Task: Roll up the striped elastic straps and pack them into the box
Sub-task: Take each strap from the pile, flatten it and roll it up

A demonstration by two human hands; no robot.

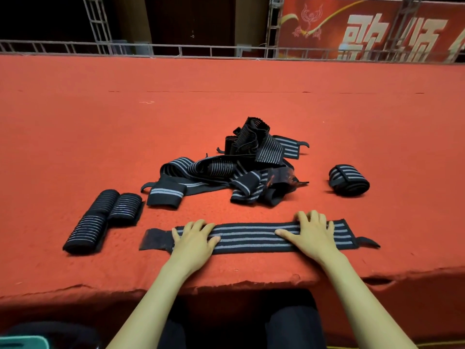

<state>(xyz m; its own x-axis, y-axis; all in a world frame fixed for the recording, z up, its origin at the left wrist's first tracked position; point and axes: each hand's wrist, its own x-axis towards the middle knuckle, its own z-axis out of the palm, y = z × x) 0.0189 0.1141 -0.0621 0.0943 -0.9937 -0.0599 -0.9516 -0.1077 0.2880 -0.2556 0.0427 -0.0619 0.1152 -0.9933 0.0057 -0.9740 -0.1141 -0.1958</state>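
A black strap with grey stripes [251, 238] lies flat and stretched out along the near edge of the red carpeted stage [226, 79]. My left hand [195, 239] presses flat on its left part, and my right hand [310, 233] presses flat on its right part, fingers straight. Behind the strap sits a tangled pile of loose striped straps [226, 167]. Three rolled straps [100, 217] lie together at the left. One more rolled strap [348, 181] rests at the right. No box is in view.
The stage's frayed front edge [226, 285] runs just below my wrists. A metal rail [176, 50] and a red banner [364, 28] stand at the far side. A teal object [22, 342] shows at the bottom left corner.
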